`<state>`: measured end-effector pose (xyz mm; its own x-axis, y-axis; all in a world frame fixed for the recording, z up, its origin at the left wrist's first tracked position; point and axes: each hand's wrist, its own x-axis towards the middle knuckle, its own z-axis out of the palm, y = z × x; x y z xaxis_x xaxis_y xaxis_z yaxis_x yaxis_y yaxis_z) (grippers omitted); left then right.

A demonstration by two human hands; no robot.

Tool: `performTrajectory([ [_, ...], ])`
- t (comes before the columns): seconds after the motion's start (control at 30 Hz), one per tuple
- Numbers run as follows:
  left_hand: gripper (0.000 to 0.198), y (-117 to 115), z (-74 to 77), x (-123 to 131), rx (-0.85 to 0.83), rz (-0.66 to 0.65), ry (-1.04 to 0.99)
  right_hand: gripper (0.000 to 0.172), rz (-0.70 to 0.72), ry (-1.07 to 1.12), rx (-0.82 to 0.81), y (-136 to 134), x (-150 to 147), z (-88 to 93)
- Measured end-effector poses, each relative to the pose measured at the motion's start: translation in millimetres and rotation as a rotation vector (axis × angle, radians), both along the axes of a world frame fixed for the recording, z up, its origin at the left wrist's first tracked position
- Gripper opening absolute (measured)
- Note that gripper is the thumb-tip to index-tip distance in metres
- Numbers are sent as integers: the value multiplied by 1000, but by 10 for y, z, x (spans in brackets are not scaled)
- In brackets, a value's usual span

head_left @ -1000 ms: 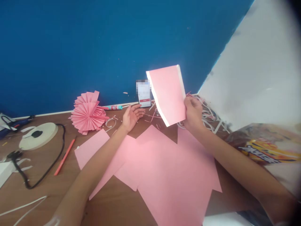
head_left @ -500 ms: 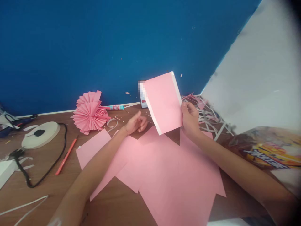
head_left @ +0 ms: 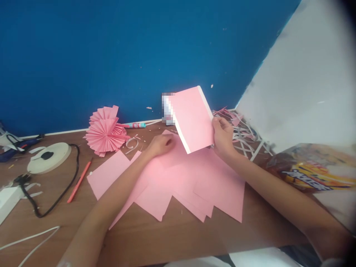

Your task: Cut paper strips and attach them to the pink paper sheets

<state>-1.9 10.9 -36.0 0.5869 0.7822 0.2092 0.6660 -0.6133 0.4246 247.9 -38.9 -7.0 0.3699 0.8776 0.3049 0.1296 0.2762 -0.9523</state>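
My right hand (head_left: 222,136) grips a folded pink paper sheet (head_left: 191,118) by its right edge and holds it tilted above the table. My left hand (head_left: 160,144) rests palm down on the far end of a spread of loose pink sheets (head_left: 183,181) on the wooden table (head_left: 155,241), its fingers curled against the paper. A finished pleated pink paper fan (head_left: 105,130) lies to the left near the blue wall.
A glue stick (head_left: 135,125) and a small blurred card (head_left: 167,109) lie by the wall. White and pink paper strips (head_left: 244,133) pile at right. A red pencil (head_left: 79,181), black cable (head_left: 59,193), round white disc (head_left: 49,157) and colourful packet (head_left: 311,168) surround the sheets.
My left hand turned from palm-up to palm-down onto the pink sheets, which slid away from me and bunched together. The held sheet dropped slightly and moved left.
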Motion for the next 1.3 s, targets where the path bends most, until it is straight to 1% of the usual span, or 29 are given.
performTrajectory([
  [0.07,20,-106,5,109,2,-110,115,32,-27,28,-5,-8,-13,23],
  [0.17,19,-236,-17,260,-1,-237,183,29,-47,78,-6,-10,-30,48],
  [0.27,19,-284,-69,311,-2,-237,150,28,-29,75,-5,4,-40,8],
  [0.33,19,-277,-95,300,-55,-210,70,28,-34,68,-28,9,-53,-53],
  [0.4,18,-248,-107,279,-168,-178,-99,28,-42,81,-63,-6,-81,-114],
  [0.47,23,-198,-117,261,-299,-112,-354,27,-33,64,-83,-45,-126,-154],
  [0.6,35,-58,-181,217,-504,130,-928,25,41,26,-112,-152,-234,-169],
  [0.63,37,-24,-199,196,-575,167,-1053,24,67,32,-120,-170,-255,-167],
  [0.7,42,34,-213,141,-735,196,-1271,21,117,37,-154,-187,-278,-158],
  [0.77,54,70,-182,79,-928,182,-1390,20,166,4,-238,-174,-271,-139],
  [0.8,62,79,-150,52,-1035,164,-1399,19,199,-24,-296,-160,-258,-123],
  [0.87,75,79,-66,21,-1238,98,-1326,20,288,-65,-433,-130,-223,-78],
  [0.9,77,71,-21,19,-1290,50,-1282,22,343,-70,-499,-119,-207,-50],
  [0.93,76,58,21,24,-1303,-7,-1250,25,403,-69,-554,-112,-194,-22],
  [1.0,68,26,92,44,-1272,-94,-1186,30,522,-70,-625,-112,-184,25],
  [1.03,63,10,119,53,-1233,-112,-1142,30,578,-75,-646,-118,-188,41],
  [1.1,50,-13,153,58,-1111,-114,-1024,28,692,-80,-681,-136,-209,52],
  [1.17,41,-23,159,50,-996,-115,-919,31,817,-77,-703,-159,-232,42],
  [1.23,39,-23,139,37,-957,-133,-880,28,957,-91,-705,-179,-242,27],
  [1.3,41,-20,105,29,-973,-149,-877,25,1037,-127,-688,-195,-232,22],
])
